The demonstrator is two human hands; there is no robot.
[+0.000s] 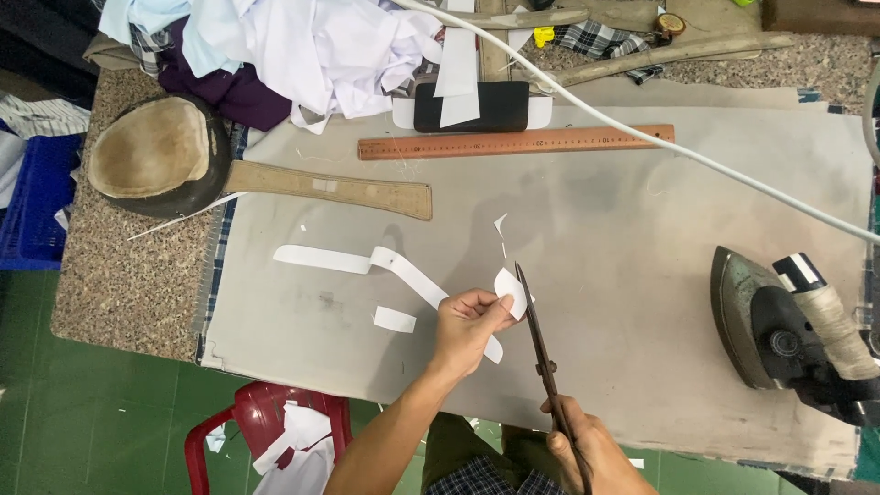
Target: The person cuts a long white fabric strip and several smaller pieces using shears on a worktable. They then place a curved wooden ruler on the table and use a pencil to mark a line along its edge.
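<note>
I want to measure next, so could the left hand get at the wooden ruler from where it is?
Probably not right away. The left hand is pinching the white strip. The wooden ruler lies bare on the grey cloth beyond, with nothing between, so the way is free once it lets go.

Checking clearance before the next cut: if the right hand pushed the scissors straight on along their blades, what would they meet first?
Probably the small white curved fabric piece pinched in the left hand; the long dark metal scissors in the right hand already point at its edge.
</note>
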